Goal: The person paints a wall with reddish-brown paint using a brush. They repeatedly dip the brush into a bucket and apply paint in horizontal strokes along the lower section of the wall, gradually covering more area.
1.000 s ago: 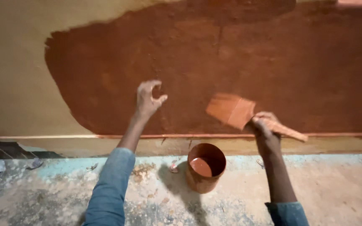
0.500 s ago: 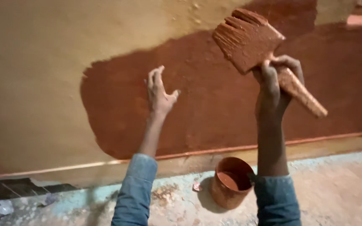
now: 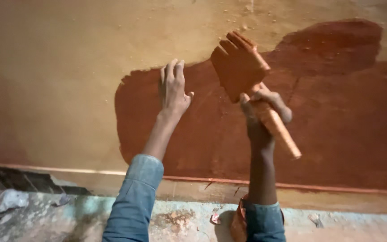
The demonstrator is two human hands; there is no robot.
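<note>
From the head view, the lower part of the scene is cut off at the frame edge: only a sliver of a rust-coloured round pot [image 3: 237, 224] shows at the bottom, mostly hidden behind the right forearm and its blue denim cuff. What it holds cannot be made out. A small scrap [image 3: 214, 218] lies just beside it on the floor [image 3: 354, 228], too small to identify, and a crumpled pale rag [image 3: 10, 199] sits at the far left.

The right hand [image 3: 263, 112] has its fingers wrapped closed around the handle of a wide, flat brush [image 3: 240, 67], whose bristles are clumped into blunt lobes, soaked reddish brown. The handle is round, coated in the same colour, and juts down to the right past the hand. The brush head lies against the wall [image 3: 59, 80] at the upper edge of the painted patch [image 3: 337, 125].

The left hand [image 3: 173, 89] rests flat on the wall, fingers extended and close together, thumb out, at the boundary between bare and painted wall.

The wall is rough, matte, ochre plaster; the patch is darker, grainy red-brown with an irregular outline. A thin reddish line runs along the wall's base.
</note>
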